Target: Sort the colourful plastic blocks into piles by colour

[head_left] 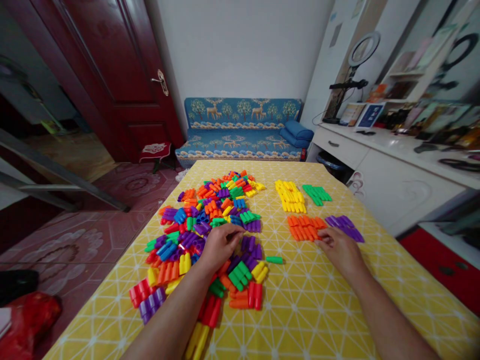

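My left hand (222,246) hovers at the right side of a large mixed pile of coloured plastic tube pieces (202,220). Its thumb and fingertips are pinched together, and whatever lies between them is too small or hidden to make out. My right hand (343,251) has its curled fingertips at the right end of a flat group of orange tube pieces (303,228), pinched at the end piece. Just beyond that hand lies a purple group (345,228). Farther back are a yellow group (290,196) and a smaller green group (317,194). A single green piece (274,260) rests between my hands.
A yellow patterned cloth (318,310) covers the table. Behind it stands a blue sofa (243,125). A white dresser (393,170) with a ring light (363,49) is at the right. A dark red door (112,65) and a small stool (155,151) are at the left.
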Demonstrator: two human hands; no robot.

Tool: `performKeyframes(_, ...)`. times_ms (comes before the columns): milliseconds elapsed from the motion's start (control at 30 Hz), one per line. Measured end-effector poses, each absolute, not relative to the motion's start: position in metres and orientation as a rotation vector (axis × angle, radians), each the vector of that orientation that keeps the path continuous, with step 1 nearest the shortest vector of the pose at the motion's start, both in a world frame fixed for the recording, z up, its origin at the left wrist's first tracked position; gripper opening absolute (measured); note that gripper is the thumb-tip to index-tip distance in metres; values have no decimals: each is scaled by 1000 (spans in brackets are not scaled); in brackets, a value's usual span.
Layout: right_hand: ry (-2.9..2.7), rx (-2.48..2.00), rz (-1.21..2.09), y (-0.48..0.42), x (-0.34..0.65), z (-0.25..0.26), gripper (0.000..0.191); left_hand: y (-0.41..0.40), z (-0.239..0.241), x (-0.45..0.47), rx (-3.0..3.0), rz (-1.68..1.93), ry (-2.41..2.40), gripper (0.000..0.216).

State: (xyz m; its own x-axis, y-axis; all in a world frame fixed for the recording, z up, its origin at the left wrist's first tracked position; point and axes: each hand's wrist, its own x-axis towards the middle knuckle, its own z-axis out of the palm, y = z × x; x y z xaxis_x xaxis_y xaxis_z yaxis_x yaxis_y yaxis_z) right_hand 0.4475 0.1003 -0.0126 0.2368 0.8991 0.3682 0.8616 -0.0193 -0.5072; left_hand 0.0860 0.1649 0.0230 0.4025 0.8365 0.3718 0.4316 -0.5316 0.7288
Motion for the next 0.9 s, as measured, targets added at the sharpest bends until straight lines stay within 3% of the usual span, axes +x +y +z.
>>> performKeyframes(267,-1619,-1814,-195,92,410,7,19,166,22,86,2148,1005,1077,18)
performKeyframes(500,-1893,-1509,266,91,336,24,19,166,22,87,2138,1029,1063,17)
performKeyframes(900,-2034,-1461,242,174,272,33,59,160,31,88,2009,1293,1130,16)
